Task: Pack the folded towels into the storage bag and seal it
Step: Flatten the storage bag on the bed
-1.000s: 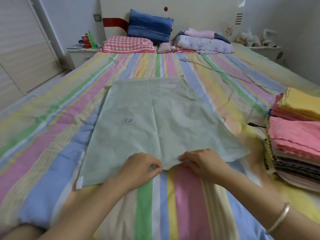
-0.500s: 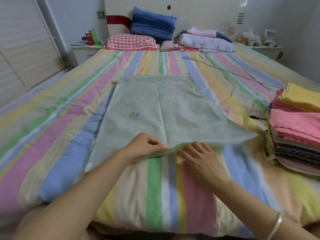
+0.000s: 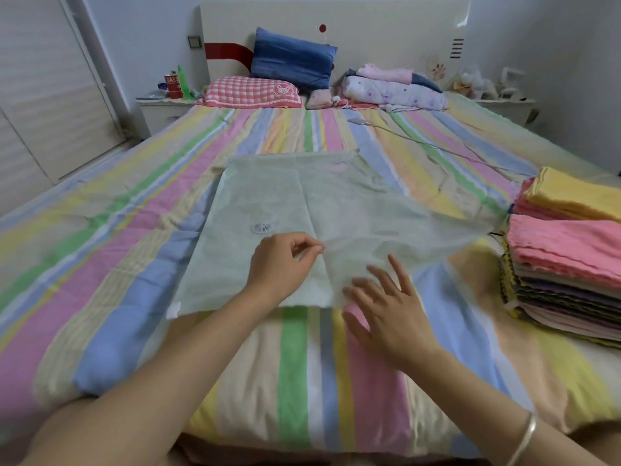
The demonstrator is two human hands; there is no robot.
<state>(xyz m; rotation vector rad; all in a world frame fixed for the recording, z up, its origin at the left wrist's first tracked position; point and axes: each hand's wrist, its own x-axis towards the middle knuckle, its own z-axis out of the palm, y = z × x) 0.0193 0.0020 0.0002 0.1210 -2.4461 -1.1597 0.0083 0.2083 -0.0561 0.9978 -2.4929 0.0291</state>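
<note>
Because the storage bag is a thin, pale green film lying flat on the striped bed, with a round valve on its upper face, it looks light, limp and slippery, likely to cling to itself. The best hold is therefore the near open edge, one layer at a time. The left hand pinches the upper layer there between thumb and fingertips. The right hand is spread with straight fingers at the mouth, gripping nothing, its fingertips seemingly veiled by the film. The folded towels, soft and bulky, sit stacked on the bed off to the right, none yet inside.
</note>
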